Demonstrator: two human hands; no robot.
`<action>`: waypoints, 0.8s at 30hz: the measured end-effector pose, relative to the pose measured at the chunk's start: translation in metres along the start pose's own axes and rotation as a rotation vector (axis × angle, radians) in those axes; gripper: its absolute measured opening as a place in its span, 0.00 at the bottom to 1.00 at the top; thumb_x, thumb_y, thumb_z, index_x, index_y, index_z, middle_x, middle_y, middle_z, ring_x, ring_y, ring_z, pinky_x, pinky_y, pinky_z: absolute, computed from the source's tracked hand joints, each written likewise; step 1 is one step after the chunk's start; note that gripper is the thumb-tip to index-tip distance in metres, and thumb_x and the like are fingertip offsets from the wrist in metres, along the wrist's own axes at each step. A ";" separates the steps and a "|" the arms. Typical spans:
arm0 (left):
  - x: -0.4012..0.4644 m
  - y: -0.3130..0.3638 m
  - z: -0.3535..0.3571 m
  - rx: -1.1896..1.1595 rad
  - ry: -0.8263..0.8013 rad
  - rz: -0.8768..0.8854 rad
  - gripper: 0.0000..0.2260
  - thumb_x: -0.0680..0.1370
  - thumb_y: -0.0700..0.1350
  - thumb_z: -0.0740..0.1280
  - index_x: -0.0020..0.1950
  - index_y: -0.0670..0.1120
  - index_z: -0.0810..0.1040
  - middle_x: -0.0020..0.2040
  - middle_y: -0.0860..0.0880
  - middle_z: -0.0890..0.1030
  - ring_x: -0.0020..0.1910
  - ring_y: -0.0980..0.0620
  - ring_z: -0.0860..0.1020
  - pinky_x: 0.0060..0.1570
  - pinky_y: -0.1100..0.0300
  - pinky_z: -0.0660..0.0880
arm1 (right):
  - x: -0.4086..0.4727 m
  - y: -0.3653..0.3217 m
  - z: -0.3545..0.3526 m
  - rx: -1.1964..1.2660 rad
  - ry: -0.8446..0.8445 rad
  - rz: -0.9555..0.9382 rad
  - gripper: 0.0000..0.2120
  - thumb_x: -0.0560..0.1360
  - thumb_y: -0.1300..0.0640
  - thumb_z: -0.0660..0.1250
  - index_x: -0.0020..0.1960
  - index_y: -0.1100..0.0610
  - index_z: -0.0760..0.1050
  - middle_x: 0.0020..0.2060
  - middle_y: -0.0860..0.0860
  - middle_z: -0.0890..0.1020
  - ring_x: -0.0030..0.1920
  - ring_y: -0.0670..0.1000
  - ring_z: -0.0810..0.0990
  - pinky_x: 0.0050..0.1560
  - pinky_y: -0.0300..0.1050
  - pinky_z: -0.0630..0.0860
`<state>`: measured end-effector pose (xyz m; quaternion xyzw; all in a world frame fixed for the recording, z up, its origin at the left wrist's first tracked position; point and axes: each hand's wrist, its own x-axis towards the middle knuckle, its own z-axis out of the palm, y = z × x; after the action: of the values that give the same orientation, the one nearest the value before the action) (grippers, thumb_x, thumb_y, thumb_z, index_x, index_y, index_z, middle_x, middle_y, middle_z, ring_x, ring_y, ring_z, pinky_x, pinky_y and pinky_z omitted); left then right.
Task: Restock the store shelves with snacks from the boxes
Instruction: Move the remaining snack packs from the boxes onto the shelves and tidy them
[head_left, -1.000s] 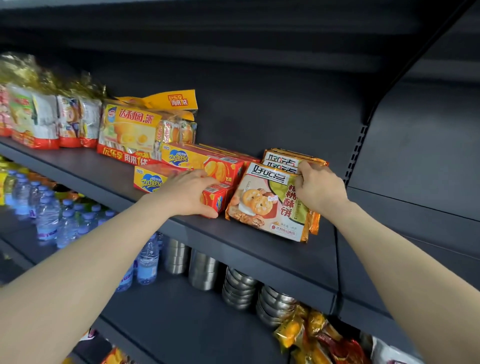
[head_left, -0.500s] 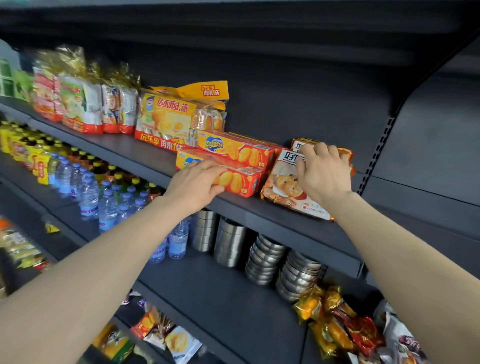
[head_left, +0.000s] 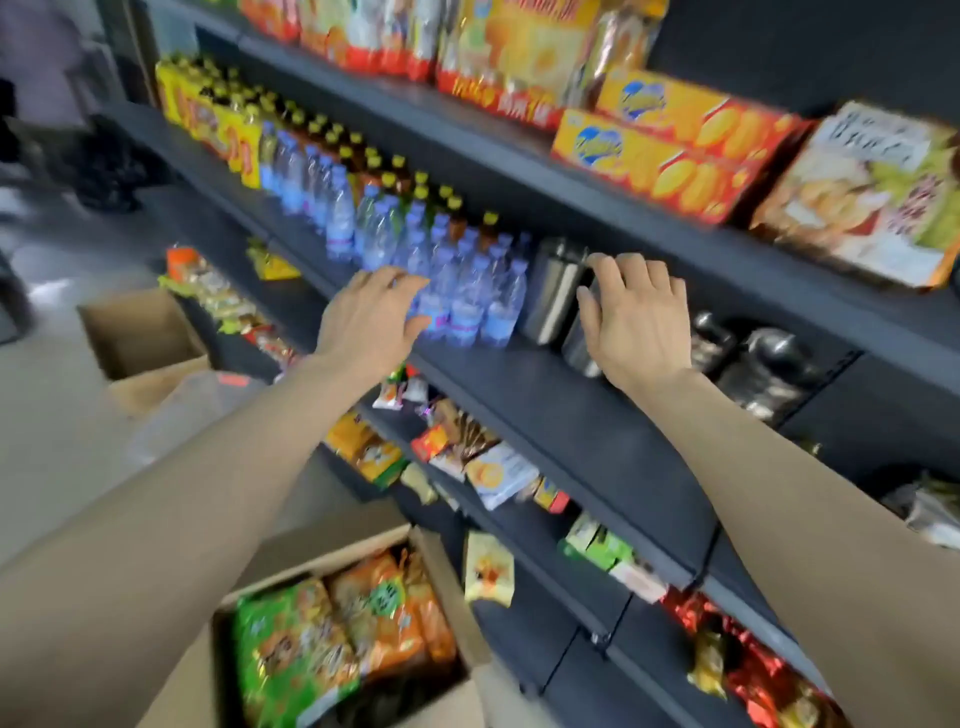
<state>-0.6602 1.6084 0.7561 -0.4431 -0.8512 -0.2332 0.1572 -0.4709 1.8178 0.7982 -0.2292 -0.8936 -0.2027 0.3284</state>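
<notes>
Hands empty: your left hand and right hand hover with fingers loosely spread. Next, reach down to the open brown cardboard box below them and grip a green snack bag.

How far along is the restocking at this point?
Done: orange-yellow biscuit cartons and a walnut-cookie bag sit on the upper shelf. In hand: nothing; left hand and right hand are empty. Left: the open cardboard box still holds green and orange snack bags.
</notes>
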 end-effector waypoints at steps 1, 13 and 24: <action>-0.015 -0.015 0.008 0.008 -0.017 -0.027 0.20 0.77 0.47 0.70 0.68 0.46 0.76 0.62 0.42 0.77 0.59 0.35 0.75 0.58 0.44 0.73 | -0.013 -0.017 0.011 0.031 -0.035 -0.009 0.18 0.80 0.49 0.56 0.62 0.59 0.74 0.51 0.59 0.78 0.49 0.64 0.76 0.45 0.57 0.70; -0.211 -0.141 0.122 0.032 -0.434 -0.405 0.20 0.77 0.50 0.69 0.69 0.49 0.75 0.65 0.44 0.76 0.62 0.39 0.74 0.57 0.46 0.73 | -0.182 -0.202 0.166 0.323 -0.531 -0.079 0.20 0.81 0.48 0.53 0.65 0.58 0.74 0.55 0.60 0.79 0.53 0.65 0.77 0.51 0.60 0.74; -0.377 -0.187 0.268 0.004 -0.795 -0.694 0.25 0.80 0.55 0.64 0.76 0.52 0.65 0.72 0.48 0.70 0.68 0.45 0.71 0.60 0.49 0.76 | -0.328 -0.280 0.312 0.341 -0.912 -0.192 0.17 0.82 0.48 0.57 0.67 0.54 0.70 0.60 0.57 0.77 0.55 0.59 0.79 0.49 0.55 0.78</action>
<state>-0.6213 1.4021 0.3030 -0.1891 -0.9422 -0.0839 -0.2634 -0.5541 1.6598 0.2964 -0.1542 -0.9838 0.0378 -0.0832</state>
